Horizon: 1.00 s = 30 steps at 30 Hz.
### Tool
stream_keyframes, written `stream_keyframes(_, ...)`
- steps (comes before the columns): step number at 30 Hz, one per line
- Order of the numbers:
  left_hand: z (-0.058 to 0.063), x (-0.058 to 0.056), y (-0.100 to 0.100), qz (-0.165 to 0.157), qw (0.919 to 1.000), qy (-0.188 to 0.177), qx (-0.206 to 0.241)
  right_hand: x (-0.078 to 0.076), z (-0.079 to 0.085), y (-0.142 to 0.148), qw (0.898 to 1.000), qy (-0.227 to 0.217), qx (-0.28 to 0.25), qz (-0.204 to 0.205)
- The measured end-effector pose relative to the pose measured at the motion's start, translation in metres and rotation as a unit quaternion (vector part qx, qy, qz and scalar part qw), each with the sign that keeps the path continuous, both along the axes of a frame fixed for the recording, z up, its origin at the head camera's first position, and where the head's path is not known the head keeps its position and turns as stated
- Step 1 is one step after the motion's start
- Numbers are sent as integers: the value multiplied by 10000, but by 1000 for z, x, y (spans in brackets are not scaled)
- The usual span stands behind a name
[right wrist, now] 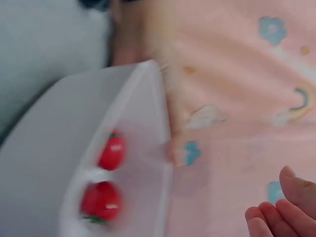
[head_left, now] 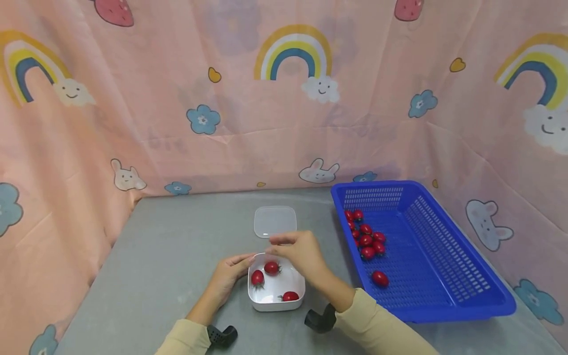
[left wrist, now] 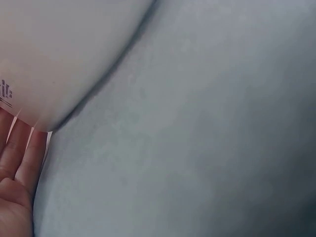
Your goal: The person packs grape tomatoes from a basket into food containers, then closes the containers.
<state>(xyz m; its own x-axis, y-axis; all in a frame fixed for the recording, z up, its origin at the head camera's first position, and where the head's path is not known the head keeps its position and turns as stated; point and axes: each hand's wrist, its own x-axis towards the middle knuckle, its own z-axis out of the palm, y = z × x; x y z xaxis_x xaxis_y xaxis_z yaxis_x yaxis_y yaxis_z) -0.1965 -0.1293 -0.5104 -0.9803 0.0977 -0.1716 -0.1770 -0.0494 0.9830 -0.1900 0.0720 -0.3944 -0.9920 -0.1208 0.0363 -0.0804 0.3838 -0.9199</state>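
A white square box [head_left: 275, 304] with three small red tomatoes [head_left: 271, 268] in it stands on the grey table in the head view. My left hand [head_left: 227, 277] rests on its back left side, fingers reaching along the outer wall. In the left wrist view, fairly straight fingers [left wrist: 24, 153] touch the box's outside. Over the back right of the box is my right hand [head_left: 301, 254], fingers pointing left. The right wrist view shows that hand [right wrist: 286, 212] with loosely bent fingers and thumb apart, nothing between them; two tomatoes [right wrist: 112, 150] show there in the blurred box.
A clear lid [head_left: 275, 222] lies behind the box. To the right stands a blue mesh basket [head_left: 443, 276], with several tomatoes [head_left: 366, 240] along its left side. A pink patterned curtain [head_left: 266, 133] hangs behind the table. Black mounts [head_left: 320, 319] sit by the wrists.
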Motion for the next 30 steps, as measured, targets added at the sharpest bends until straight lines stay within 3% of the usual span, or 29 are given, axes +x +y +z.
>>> stream_keyframes(4,0,0,1,-5,10000,14,-86,-1,25,9,9998,173,19,-94)
stream_keyframes(9,0,-1,0,7,10000,50,-9,-15,44,21,9989,274,277,-265)
stream_keyframes(17,1,-1,0,-19,10000,8,-26,-27,53,41,9989,121,260,-384)
stream_keyframes(30,-1,-2,-1,27,9998,-5,-178,-34,64,71,9975,304,281,-574)
